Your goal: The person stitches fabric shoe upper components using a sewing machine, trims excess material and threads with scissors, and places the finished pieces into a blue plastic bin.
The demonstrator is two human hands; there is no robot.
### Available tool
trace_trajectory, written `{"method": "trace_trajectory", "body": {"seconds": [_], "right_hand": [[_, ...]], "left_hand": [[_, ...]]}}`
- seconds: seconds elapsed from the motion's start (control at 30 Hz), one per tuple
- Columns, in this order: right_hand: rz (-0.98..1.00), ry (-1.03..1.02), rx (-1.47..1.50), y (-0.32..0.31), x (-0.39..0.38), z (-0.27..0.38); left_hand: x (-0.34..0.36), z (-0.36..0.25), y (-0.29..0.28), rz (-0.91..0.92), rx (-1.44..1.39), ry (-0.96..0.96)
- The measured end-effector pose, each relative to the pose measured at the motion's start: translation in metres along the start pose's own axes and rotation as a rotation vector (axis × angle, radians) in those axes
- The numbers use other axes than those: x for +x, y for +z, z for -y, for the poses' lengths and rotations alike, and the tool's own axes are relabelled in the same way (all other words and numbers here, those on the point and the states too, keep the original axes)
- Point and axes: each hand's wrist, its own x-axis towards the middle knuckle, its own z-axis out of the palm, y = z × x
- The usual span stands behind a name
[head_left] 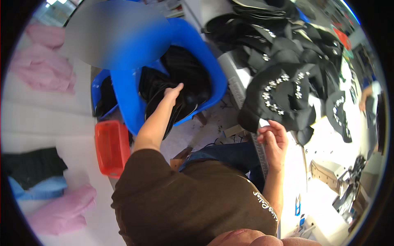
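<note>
My left hand (174, 93) reaches over a large blue tub (215, 69) and is closed on a black fabric piece (162, 107), which hangs across the tub's near rim. More black fabric (186, 67) lies inside the tub. My right hand (274, 141) is at the table edge with its fingers loosely bent and apart, and I see nothing in it. Just beyond its fingertips lie black fabric pieces with shiny floral trim (273, 96); whether the fingers touch them I cannot tell.
A red plastic basket (111, 147) and a smaller blue bin (98, 92) stand left of the tub. Pink garments (43, 67) and dark folded cloth (35, 166) lie on the left table. Blue-handled snips (298, 206) and a machine (328, 174) are at right. Another person's arm (365, 98) shows far right.
</note>
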Motion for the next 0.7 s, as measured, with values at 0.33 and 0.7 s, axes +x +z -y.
{"method": "trace_trajectory", "body": {"seconds": [0.33, 0.7], "right_hand": [[0.052, 0.100, 0.030, -0.015, 0.006, 0.000], [0.111, 0.072, -0.006, -0.014, -0.003, 0.002]], "left_hand": [[-0.076, -0.105, 0.009, -0.066, -0.566, 0.140], [-0.407, -0.329, 0.311, 0.979, -0.091, 1.742]]}}
